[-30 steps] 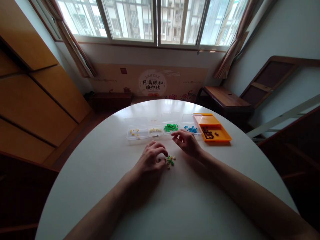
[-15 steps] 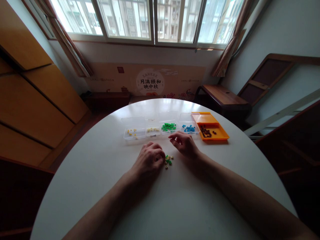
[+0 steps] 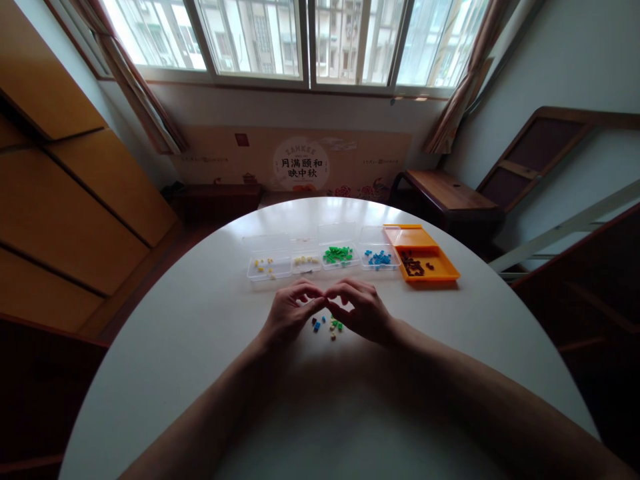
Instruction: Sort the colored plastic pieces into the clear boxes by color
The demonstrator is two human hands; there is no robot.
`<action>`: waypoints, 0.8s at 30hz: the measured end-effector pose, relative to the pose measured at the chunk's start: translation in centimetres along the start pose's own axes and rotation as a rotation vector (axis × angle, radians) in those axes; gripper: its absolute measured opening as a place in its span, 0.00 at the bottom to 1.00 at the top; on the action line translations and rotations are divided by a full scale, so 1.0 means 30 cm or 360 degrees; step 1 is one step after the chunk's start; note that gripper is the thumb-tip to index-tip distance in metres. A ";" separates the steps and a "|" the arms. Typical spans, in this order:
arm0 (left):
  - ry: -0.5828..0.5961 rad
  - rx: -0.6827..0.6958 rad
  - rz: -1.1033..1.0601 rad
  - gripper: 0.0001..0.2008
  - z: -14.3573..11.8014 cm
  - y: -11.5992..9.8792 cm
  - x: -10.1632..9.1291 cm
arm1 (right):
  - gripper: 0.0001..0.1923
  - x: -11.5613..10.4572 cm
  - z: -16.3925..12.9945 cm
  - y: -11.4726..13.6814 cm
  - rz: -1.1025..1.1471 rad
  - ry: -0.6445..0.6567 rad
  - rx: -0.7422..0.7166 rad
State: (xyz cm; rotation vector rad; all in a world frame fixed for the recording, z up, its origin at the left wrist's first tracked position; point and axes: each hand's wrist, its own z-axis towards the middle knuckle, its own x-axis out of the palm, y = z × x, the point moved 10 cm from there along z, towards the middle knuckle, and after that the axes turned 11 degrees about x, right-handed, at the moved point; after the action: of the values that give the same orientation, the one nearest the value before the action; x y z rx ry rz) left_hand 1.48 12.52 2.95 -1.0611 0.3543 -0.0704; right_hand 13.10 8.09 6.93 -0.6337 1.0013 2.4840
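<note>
My left hand (image 3: 294, 308) and my right hand (image 3: 361, 308) meet fingertip to fingertip over the white round table (image 3: 200, 333). Each is closed in a pinch; whatever sits between the fingertips is too small to make out. Just below them lie small loose building bricks: a blue one (image 3: 317, 327), a dark brown one (image 3: 314, 321), several green ones (image 3: 340, 327) and cream ones (image 3: 333, 337). My right hand partly covers the green and cream pieces.
Beyond the hands stands a row of open clear boxes with yellow pieces (image 3: 257, 265), cream pieces (image 3: 305, 260), green bricks (image 3: 337, 255) and blue bricks (image 3: 379, 258). At its right end, an open orange box (image 3: 440, 267) holds dark brown pieces (image 3: 413, 265).
My left hand has lifted off the loose pieces, uncovering blue and brown bricks. My right hand has come down and left from near the boxes, and the fingertips now meet.
</note>
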 end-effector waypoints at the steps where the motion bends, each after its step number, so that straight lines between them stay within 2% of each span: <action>1: 0.0004 -0.0008 -0.0004 0.11 0.000 0.003 0.002 | 0.02 -0.002 -0.001 0.001 -0.0013 -0.0009 -0.0005; 10: 0.0001 0.0000 -0.0022 0.10 -0.005 -0.007 0.000 | 0.08 -0.009 0.001 -0.016 -0.0126 -0.0035 0.0065; 16: -0.0022 0.0055 0.0209 0.12 -0.003 -0.021 -0.019 | 0.08 -0.010 0.012 -0.044 -0.0118 -0.0048 0.0153; 20: -0.0011 0.0057 0.0298 0.11 -0.007 -0.005 -0.018 | 0.07 -0.018 0.048 -0.067 -0.0100 -0.0118 0.0187; 24: -0.0007 0.0105 0.0334 0.08 -0.009 -0.008 -0.012 | 0.06 -0.010 0.125 -0.106 -0.0107 -0.0157 0.0246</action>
State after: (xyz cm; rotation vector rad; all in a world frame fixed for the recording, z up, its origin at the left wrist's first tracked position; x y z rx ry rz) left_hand 1.07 12.27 3.15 -0.9538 0.4546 0.1068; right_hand 13.97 12.86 7.77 -0.4834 1.1024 2.3288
